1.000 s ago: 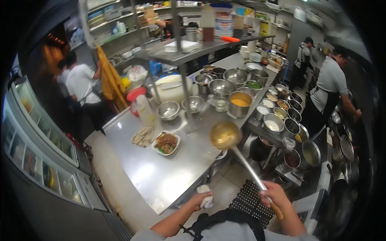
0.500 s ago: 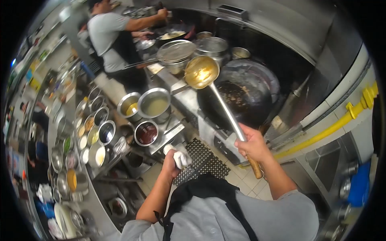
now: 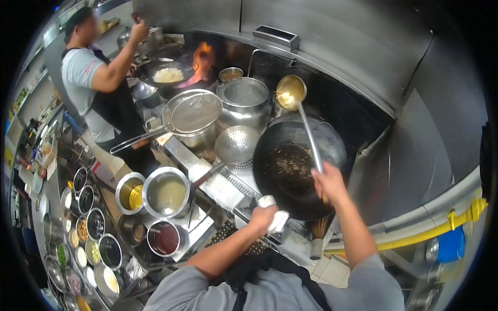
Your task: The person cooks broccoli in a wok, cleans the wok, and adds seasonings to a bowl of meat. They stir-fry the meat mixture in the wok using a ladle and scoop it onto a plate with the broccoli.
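My right hand (image 3: 329,181) is closed round the handle of a long metal ladle (image 3: 291,90), whose bowl hangs over the back of the stove beyond the wok. A dark wok (image 3: 293,166) with brown scraps in its bottom lies under the ladle's shaft. Near the wok's front left edge, my left hand (image 3: 263,217) grips a folded white cloth (image 3: 278,220). A perforated skimmer (image 3: 237,145) rests just left of the wok. Behind it, a wire strainer (image 3: 196,113) lies across a metal pot.
A co-worker (image 3: 98,83) stands at the left by another wok (image 3: 168,72) with flames beside it. Metal pots of yellow (image 3: 130,194), pale (image 3: 167,192) and red liquid (image 3: 163,237) stand left of my arm. A yellow pipe (image 3: 415,234) runs along the right.
My view has turned from the steel counter to the stove. The ladle has moved over the back of the stove, and the left hand with the cloth has come to the wok's front edge.
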`<state>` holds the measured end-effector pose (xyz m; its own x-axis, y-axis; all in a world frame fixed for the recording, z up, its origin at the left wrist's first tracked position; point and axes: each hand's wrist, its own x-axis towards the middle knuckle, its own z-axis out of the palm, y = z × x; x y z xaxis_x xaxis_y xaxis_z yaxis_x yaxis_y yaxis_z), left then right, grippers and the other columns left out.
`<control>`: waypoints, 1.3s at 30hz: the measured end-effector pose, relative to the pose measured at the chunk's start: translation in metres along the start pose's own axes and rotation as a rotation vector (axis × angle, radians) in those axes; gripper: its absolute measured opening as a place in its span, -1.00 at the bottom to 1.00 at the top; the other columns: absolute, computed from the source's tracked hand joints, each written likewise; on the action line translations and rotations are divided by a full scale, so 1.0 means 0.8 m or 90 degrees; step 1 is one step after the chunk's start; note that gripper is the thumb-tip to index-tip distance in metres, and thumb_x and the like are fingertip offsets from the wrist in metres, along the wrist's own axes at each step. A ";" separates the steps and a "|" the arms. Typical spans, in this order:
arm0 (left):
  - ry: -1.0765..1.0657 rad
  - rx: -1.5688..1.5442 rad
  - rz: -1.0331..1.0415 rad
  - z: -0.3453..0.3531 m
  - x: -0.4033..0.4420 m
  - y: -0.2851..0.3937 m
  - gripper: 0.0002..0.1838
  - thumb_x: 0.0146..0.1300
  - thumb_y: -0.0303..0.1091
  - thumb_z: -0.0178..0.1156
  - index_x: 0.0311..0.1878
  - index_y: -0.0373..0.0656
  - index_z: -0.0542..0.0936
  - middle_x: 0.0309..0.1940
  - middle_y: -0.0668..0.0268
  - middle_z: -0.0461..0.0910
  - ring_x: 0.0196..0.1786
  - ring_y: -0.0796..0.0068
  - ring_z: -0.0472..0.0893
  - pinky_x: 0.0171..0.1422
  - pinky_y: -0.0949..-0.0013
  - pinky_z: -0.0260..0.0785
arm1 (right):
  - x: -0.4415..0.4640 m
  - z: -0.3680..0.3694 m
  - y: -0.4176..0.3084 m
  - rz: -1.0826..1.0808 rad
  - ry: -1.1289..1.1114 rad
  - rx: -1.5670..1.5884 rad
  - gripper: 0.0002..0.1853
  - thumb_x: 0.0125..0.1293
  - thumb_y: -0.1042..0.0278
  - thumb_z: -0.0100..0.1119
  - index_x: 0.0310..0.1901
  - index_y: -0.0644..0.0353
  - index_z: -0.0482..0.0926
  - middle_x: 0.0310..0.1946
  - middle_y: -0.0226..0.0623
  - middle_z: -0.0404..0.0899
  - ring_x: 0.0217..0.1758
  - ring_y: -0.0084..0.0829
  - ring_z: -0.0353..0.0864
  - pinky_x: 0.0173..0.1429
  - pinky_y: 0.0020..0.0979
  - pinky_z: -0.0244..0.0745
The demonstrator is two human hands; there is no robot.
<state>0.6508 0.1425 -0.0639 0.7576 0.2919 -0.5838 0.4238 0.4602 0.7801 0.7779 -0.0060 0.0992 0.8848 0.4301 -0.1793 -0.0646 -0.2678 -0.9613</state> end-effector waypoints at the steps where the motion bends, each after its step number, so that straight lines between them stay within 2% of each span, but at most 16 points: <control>1: -0.026 -0.013 -0.031 0.012 0.011 0.036 -0.59 0.06 -0.23 0.18 -0.30 -0.53 0.60 -0.40 0.01 0.65 -0.39 0.25 0.67 -0.34 0.20 0.44 | 0.063 0.015 -0.008 -0.013 -0.005 -0.005 -0.87 0.33 0.38 0.13 -0.31 0.21 0.44 -0.70 -0.45 0.34 -0.79 -0.59 0.30 -0.73 -0.46 0.25; 5: 0.022 0.087 0.040 0.044 0.099 0.051 -0.54 0.06 -0.17 0.19 -0.29 -0.54 0.61 -0.36 -0.12 0.66 -0.26 0.04 0.68 -0.17 0.11 0.44 | 0.267 0.104 -0.032 0.041 0.066 -0.017 -0.88 0.29 0.39 0.17 -0.33 0.24 0.49 -0.65 -0.41 0.41 -0.72 -0.57 0.36 -0.72 -0.46 0.24; 10: -0.030 0.175 0.010 0.049 0.115 0.066 -0.49 0.07 -0.07 0.15 -0.36 -0.51 0.60 -0.31 -0.31 0.59 -0.13 -0.17 0.63 -0.01 0.05 0.39 | 0.358 0.187 -0.025 0.118 0.077 -0.089 -0.92 0.26 0.45 0.13 -0.29 0.26 0.46 -0.69 -0.38 0.40 -0.72 -0.51 0.38 -0.73 -0.41 0.22; 12: -0.043 0.185 -0.008 0.052 0.124 0.054 -0.49 0.07 -0.07 0.15 -0.37 -0.51 0.60 -0.32 -0.31 0.59 -0.13 -0.19 0.62 0.01 0.05 0.38 | 0.370 0.187 -0.018 0.208 -0.004 0.160 -0.88 0.28 0.44 0.12 -0.23 0.25 0.41 -0.69 -0.44 0.37 -0.74 -0.57 0.33 -0.74 -0.46 0.19; 13: -0.043 0.188 -0.019 0.054 0.125 0.057 -0.52 0.07 -0.11 0.17 -0.31 -0.51 0.61 -0.33 -0.19 0.62 -0.18 -0.04 0.65 -0.06 0.10 0.43 | 0.372 0.176 -0.020 0.209 0.006 0.169 -0.88 0.28 0.44 0.12 -0.23 0.25 0.41 -0.69 -0.44 0.37 -0.74 -0.57 0.33 -0.74 -0.46 0.19; 15: -0.044 0.194 -0.022 0.057 0.124 0.065 -0.54 0.07 -0.15 0.20 -0.26 -0.51 0.63 -0.34 -0.07 0.66 -0.24 0.11 0.68 -0.13 0.16 0.47 | 0.370 0.145 -0.030 0.387 -0.157 0.655 -0.83 0.31 0.42 0.10 -0.16 0.26 0.34 -0.67 -0.52 0.33 -0.75 -0.66 0.29 -0.74 -0.57 0.17; 19: -0.281 0.001 -0.236 0.023 0.113 0.086 -0.64 0.19 -0.08 0.27 -0.22 -0.23 0.60 -0.36 0.21 0.66 -0.45 0.37 0.66 -0.40 0.30 0.55 | 0.302 0.088 -0.034 0.384 -0.283 0.820 -0.76 0.34 0.40 0.06 -0.06 0.31 0.30 -0.63 -0.56 0.30 -0.74 -0.73 0.28 -0.71 -0.67 0.18; 23: -0.568 -0.033 -0.341 -0.116 0.114 0.023 -0.68 0.23 -0.17 0.22 -0.07 -0.20 0.54 -0.38 0.23 0.62 -0.42 0.35 0.63 -0.32 0.26 0.55 | 0.184 0.020 -0.050 0.351 -0.352 0.885 -0.65 0.41 0.30 -0.05 0.08 0.39 0.33 -0.57 -0.56 0.30 -0.73 -0.73 0.27 -0.70 -0.62 0.23; 25: -0.479 -0.119 -0.405 -0.180 0.078 -0.031 -0.61 0.16 -0.14 0.24 -0.08 -0.24 0.53 -0.33 0.13 0.61 -0.31 0.21 0.65 -0.18 0.15 0.58 | 0.126 -0.013 -0.054 0.361 -0.318 0.922 -0.59 0.42 0.28 -0.09 0.16 0.42 0.32 -0.53 -0.55 0.29 -0.71 -0.73 0.27 -0.68 -0.61 0.24; 27: -0.378 -0.479 -0.477 -0.195 0.067 -0.125 -0.64 0.20 -0.04 0.13 -0.16 -0.14 0.55 -0.37 0.14 0.58 -0.31 0.18 0.60 -0.21 0.16 0.55 | 0.073 -0.037 -0.063 0.355 -0.280 0.901 -0.59 0.41 0.30 -0.08 0.18 0.41 0.32 -0.52 -0.53 0.30 -0.71 -0.74 0.27 -0.68 -0.60 0.25; 29: -0.057 -0.662 -0.419 -0.158 0.068 -0.218 -0.66 0.25 0.02 0.01 -0.23 -0.04 0.55 -0.42 0.22 0.55 -0.37 0.21 0.58 -0.26 0.18 0.53 | 0.041 -0.054 -0.052 0.372 -0.182 0.863 -0.60 0.40 0.31 -0.05 0.17 0.38 0.34 -0.52 -0.53 0.32 -0.72 -0.75 0.26 -0.70 -0.59 0.23; 31: -0.327 -0.703 -0.322 -0.145 0.126 -0.362 -0.65 0.25 0.07 -0.07 -0.29 0.02 0.54 -0.43 0.27 0.53 -0.35 0.20 0.58 -0.23 0.13 0.52 | 0.023 -0.066 -0.030 0.387 -0.133 0.797 -0.62 0.38 0.33 -0.01 0.14 0.36 0.36 -0.53 -0.52 0.33 -0.72 -0.76 0.26 -0.70 -0.59 0.22; 33: -0.103 -0.495 -0.411 -0.085 0.114 -0.353 -0.64 0.24 0.08 -0.08 -0.27 0.04 0.54 -0.37 0.27 0.56 -0.27 0.15 0.60 -0.12 0.00 0.50 | 0.010 -0.062 -0.011 0.400 -0.088 0.728 -0.65 0.36 0.35 0.02 0.12 0.33 0.38 -0.53 -0.52 0.34 -0.72 -0.76 0.26 -0.71 -0.59 0.21; 35: -0.179 -0.618 -0.428 -0.068 0.150 -0.423 -0.58 0.27 0.09 -0.12 -0.14 0.01 0.57 -0.24 0.25 0.61 -0.16 0.14 0.62 -0.05 -0.03 0.49 | 0.001 -0.053 0.000 0.346 0.030 0.299 -0.69 0.33 0.41 0.07 0.08 0.29 0.41 -0.56 -0.51 0.32 -0.70 -0.75 0.28 -0.72 -0.58 0.20; 36: -0.181 -0.629 -0.423 -0.065 0.142 -0.411 -0.58 0.27 0.09 -0.12 -0.14 0.01 0.57 -0.24 0.25 0.61 -0.16 0.14 0.62 -0.05 -0.03 0.49 | -0.002 -0.050 0.002 0.344 0.024 0.288 -0.69 0.33 0.41 0.07 0.08 0.29 0.41 -0.56 -0.51 0.32 -0.70 -0.75 0.28 -0.72 -0.58 0.20; 39: -0.373 -0.676 -0.444 -0.107 0.111 -0.359 -0.52 0.30 0.03 -0.14 0.05 -0.08 0.55 -0.02 0.14 0.60 0.03 0.09 0.59 0.09 -0.08 0.46 | 0.009 -0.030 0.000 0.200 0.098 -0.144 -0.78 0.21 0.57 0.12 -0.08 0.29 0.49 -0.66 -0.44 0.36 -0.77 -0.64 0.30 -0.75 -0.51 0.14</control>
<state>0.5543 0.1080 -0.3590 0.7557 -0.5238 -0.3931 0.4199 0.8482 -0.3229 0.7952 -0.0235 0.1027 0.8979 0.1683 -0.4067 -0.2544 -0.5557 -0.7915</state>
